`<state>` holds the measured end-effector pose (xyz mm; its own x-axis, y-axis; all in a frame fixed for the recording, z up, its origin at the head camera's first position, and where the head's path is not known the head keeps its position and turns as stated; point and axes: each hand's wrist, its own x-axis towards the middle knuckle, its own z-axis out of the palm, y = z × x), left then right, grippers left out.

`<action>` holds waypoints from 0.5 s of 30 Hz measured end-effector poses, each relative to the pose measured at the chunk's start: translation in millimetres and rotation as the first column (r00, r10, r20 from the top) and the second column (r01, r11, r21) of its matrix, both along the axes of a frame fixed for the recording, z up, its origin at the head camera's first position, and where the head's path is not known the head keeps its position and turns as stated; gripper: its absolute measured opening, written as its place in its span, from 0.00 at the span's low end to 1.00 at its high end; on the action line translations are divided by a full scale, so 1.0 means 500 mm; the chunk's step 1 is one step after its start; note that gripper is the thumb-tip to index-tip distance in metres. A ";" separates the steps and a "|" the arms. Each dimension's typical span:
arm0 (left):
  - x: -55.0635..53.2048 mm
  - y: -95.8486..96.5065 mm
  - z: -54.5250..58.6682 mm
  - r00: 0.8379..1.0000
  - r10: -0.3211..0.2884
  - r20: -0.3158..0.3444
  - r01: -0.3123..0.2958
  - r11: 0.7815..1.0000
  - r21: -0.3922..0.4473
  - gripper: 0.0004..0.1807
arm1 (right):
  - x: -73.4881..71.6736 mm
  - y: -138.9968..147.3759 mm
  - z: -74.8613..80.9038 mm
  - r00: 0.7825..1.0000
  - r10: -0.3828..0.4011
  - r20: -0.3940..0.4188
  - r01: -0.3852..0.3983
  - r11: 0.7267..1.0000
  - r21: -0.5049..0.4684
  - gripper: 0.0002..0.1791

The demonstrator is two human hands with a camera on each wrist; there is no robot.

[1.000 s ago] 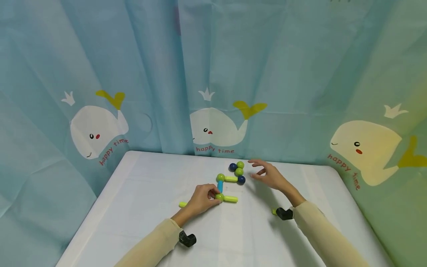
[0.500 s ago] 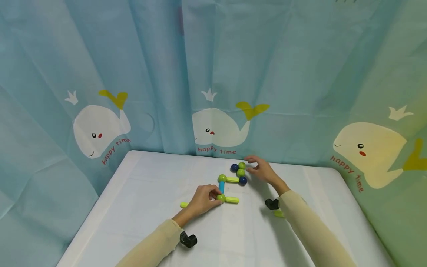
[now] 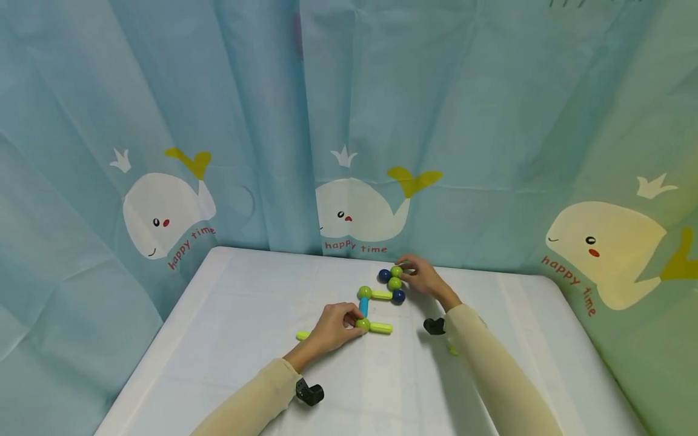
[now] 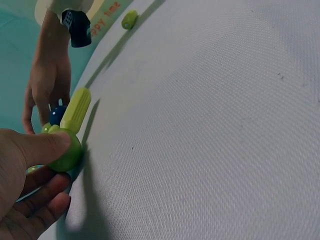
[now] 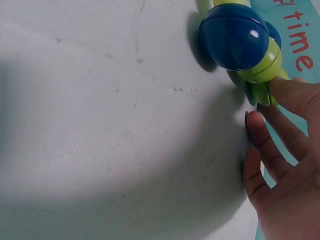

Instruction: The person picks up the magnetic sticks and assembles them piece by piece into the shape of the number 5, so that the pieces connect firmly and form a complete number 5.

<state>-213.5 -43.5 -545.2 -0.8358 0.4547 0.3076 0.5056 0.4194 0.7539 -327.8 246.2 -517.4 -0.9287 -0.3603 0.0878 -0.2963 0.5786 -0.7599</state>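
My left hand [image 3: 329, 329] pinches a green ball [image 3: 362, 326] between thumb and fingers. A yellow-green rod [image 3: 381, 328] points right from that ball, and a blue rod [image 3: 363, 307] runs back to another green ball [image 3: 365, 292]. From there a second yellow-green rod [image 3: 382, 295] reaches a dark blue ball [image 5: 234, 37]. Just behind, a loose cluster holds a near green ball [image 3: 395, 284], a second dark blue ball [image 3: 384, 276] and a far green ball [image 3: 396, 272]. My right hand [image 3: 426, 280] has thumb and forefinger around the far green ball.
A yellow-green rod [image 3: 302, 335] lies left of my left hand, partly covered by it. Another yellow-green piece [image 4: 129, 19] lies under my right forearm. The white table [image 3: 234, 290] ends at a blue curtain [image 3: 463, 230] close behind the cluster.
My right hand has moved left from beside the cluster and closed its fingers on the far green ball. The left hand still holds its green ball in place.
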 end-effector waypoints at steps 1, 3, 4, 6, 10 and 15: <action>0.000 0.000 0.000 1.000 0.002 0.004 -0.002 1.000 -0.002 0.10 | -0.001 0.000 -0.001 1.000 0.001 0.003 -0.001 1.000 -0.004 0.15; 0.000 0.001 0.000 1.000 0.005 0.009 -0.005 1.000 -0.003 0.10 | -0.003 -0.001 -0.004 1.000 -0.010 0.015 0.010 1.000 -0.004 0.15; 0.001 0.000 0.000 1.000 0.007 0.011 -0.007 1.000 -0.004 0.10 | -0.003 -0.001 -0.004 1.000 -0.018 0.020 0.018 1.000 -0.001 0.15; 0.001 0.000 0.000 1.000 0.008 0.010 -0.008 1.000 -0.003 0.10 | -0.004 -0.003 -0.006 0.999 -0.031 0.025 0.030 1.000 0.004 0.15; 0.002 0.001 0.001 1.000 0.007 0.013 -0.007 1.000 -0.004 0.10 | -0.003 -0.004 -0.006 0.998 -0.048 0.034 0.048 0.999 0.004 0.15; 0.003 0.002 0.001 1.000 0.007 0.020 -0.006 1.000 -0.005 0.10 | 0.000 -0.002 -0.008 0.998 -0.055 0.022 0.055 0.999 -0.001 0.14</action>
<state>-212.0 -42.5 -544.6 -0.8447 0.4506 0.2889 0.4879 0.4262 0.7618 -327.7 245.4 -521.2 -0.9487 -0.3089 0.0677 -0.2475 0.5920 -0.7670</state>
